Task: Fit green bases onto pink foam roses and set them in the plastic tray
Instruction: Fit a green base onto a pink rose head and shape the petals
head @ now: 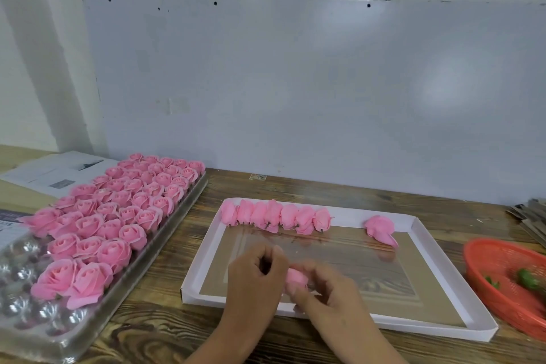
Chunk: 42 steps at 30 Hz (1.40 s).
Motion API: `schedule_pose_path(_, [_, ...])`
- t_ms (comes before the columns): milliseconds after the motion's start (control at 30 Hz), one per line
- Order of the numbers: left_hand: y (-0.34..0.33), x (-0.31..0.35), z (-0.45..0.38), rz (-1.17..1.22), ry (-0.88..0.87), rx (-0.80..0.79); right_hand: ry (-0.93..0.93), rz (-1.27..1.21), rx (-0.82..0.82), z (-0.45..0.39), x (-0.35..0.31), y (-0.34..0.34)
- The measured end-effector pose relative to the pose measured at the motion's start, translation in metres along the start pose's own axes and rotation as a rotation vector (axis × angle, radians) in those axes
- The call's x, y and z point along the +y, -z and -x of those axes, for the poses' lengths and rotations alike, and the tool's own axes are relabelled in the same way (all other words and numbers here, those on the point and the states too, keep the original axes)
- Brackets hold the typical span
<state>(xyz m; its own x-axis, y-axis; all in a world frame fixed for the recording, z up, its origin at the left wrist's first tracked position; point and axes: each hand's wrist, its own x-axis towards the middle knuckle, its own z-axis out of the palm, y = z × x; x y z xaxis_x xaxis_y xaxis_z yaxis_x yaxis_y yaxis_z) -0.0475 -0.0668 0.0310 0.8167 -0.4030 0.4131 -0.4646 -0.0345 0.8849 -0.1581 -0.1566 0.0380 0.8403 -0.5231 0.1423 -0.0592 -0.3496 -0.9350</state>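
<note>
We worked at a wooden table (295,186) set against a pale wall panel (295,83), and the biggest thing on it was our clear plastic tray (97,319) on the left, packed with rows of upright pink roses (124,204), its nearest cups bare and shiny. Under its far end lay some printed paper (56,171). In the middle sat the white-rimmed box lid (455,289) with its clear window, and along its far edge we had a row of roses lying on their sides (274,216), touching one another, short stems pointing toward us. Apart from that row, near the far right corner, lay a looser pair of roses (379,229). Off to the right stood our orange basket (496,263), cut by the frame edge, with green bases (527,279) in it, too blurred to count.

And there, over the lid's near edge, our hands met! Our left hand (254,281) had its fingers curled in, thumb tucked toward them; whether it pinched anything, we could not tell. Our right hand (328,289) curled its fingers round one pink rose (295,278), which sat between the two hands, pressed up against the left fingers, just above the lid's window. The motion blurred it, so we could not tell if a base was on it.
</note>
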Motion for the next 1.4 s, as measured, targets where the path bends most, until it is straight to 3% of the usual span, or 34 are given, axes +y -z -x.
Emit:
schedule_pose_path(133, [-0.002,0.001,0.002,0.041,-0.038,-0.001,-0.159,-0.262,-0.065,-0.001,-0.006,-0.003])
schedule_pose_path(267, [-0.002,0.001,-0.001,0.192,0.017,-0.085,-0.319,-0.68,-0.112,-0.005,-0.008,-0.005])
schedule_pose_path(433, [0.003,0.006,0.0,0.546,0.125,-0.432,-0.399,-0.995,-0.211,-0.006,-0.008,-0.002])
schedule_pose_path(600, [0.003,0.005,0.004,0.505,0.17,-0.658,-0.383,-1.277,-0.176,-0.007,-0.011,0.001])
schedule_pose_path(767, [0.006,0.013,0.006,0.478,0.182,-0.606,-0.408,-1.01,-0.206,-0.005,-0.008,-0.009])
schedule_pose_path(1133, [0.006,0.013,0.004,0.523,0.188,-0.531,-0.402,-0.988,-0.332,-0.006,-0.005,-0.007])
schedule_pose_path(1300, [0.005,0.015,0.003,0.565,0.257,-0.481,-0.478,-0.769,-0.403,-0.003,-0.014,0.008])
schedule_pose_path(1400, [0.005,0.013,-0.001,0.595,0.279,-0.423,-0.42,-0.431,-0.186,-0.004,-0.018,0.032])
